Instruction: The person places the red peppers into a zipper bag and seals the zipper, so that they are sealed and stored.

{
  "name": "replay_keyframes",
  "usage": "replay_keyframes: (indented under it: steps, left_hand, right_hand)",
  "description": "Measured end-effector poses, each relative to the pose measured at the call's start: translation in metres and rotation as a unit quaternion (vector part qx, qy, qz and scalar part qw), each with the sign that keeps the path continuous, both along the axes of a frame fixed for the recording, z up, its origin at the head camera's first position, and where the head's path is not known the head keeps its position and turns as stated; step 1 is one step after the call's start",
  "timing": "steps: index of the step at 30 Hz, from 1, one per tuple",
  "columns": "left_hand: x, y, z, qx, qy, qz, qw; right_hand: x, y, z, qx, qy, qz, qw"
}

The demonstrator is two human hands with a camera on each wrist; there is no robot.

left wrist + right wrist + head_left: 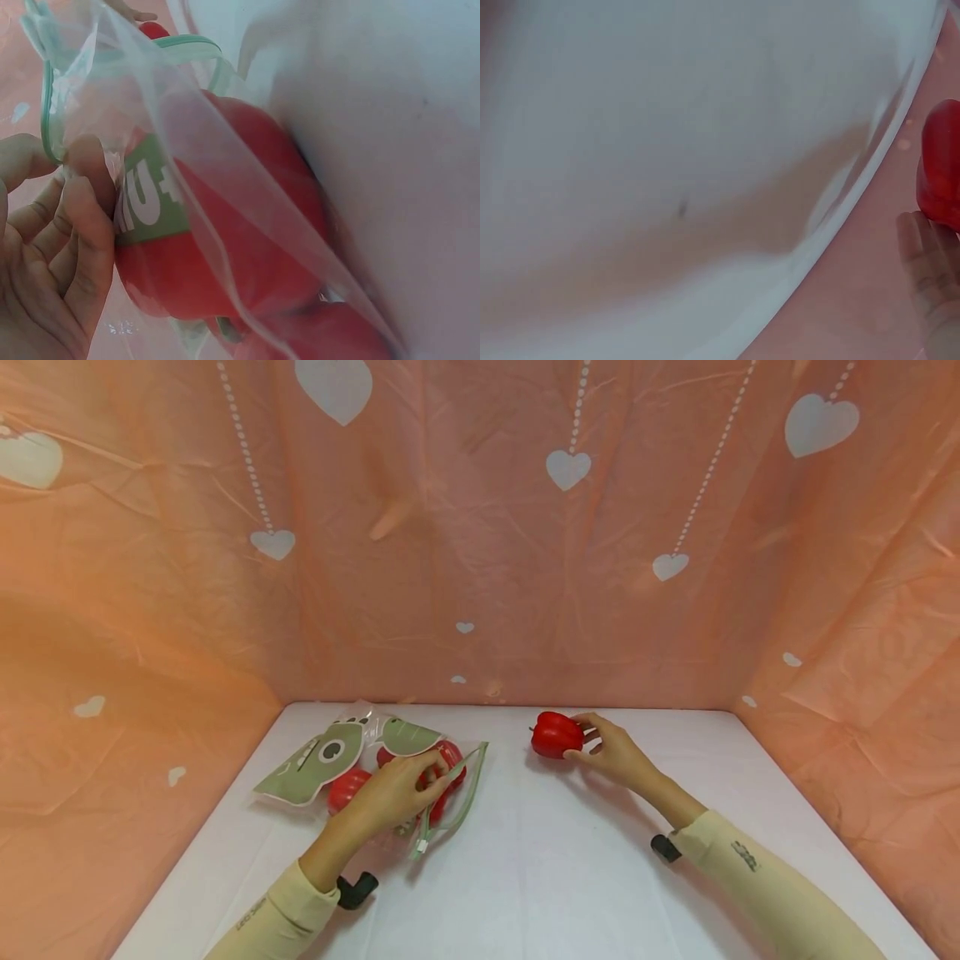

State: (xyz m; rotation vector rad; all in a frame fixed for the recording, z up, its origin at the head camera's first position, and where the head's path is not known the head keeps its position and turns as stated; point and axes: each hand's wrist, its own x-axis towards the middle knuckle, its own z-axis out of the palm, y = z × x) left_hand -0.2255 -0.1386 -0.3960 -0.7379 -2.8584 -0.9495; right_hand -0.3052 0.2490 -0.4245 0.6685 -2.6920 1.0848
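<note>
Clock: read over the tabletop (585, 893) in the head view, with 12 at its far edge.
Loose pepper: a red bell pepper (556, 735) near 1 o'clock, bright and glossy, its skin swelling into rounded lobes; it lies sideways, a thin dark stem (532, 728) pointing to 9 (whether its underside meets the cloth cannot be told).
Right hand: the right hand (611, 753) grips the pepper from its 3 o'clock side, thumb below and fingers above.
Bag: a clear plastic bag (303, 772) at about 10 o'clock, printed with a green one-eyed, toothy face; its green zip strip (475, 792) spreads into a loop on the bag's 3 o'clock side, with a white slider (422, 846) at the near end.
Bagged peppers: more red ones inside, one smooth and rounded (347, 789) toward 9; the left wrist view shows a large red pepper (270, 172) through the film, partly behind a green patch with pale letters.
Left hand: the left hand (397, 789) pinches the bag's mouth, well apart from the right.
Sleeves: pale yellow, the left (277, 914) entering from 7, the right (772, 885) from 4.
Backdrop: orange-pink cloth (480, 568) with pale hearts.
</note>
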Motion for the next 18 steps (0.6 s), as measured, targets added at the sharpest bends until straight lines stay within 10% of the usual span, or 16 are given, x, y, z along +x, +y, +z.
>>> replay_keyframes:
  steps: [18]
  left_hand:
    - [0.000, 0.000, 0.001, 0.006, 0.017, -0.008, 0.9998]
  right_hand:
    - [0.032, -0.042, -0.007, -0.047, -0.075, 0.036, 0.995]
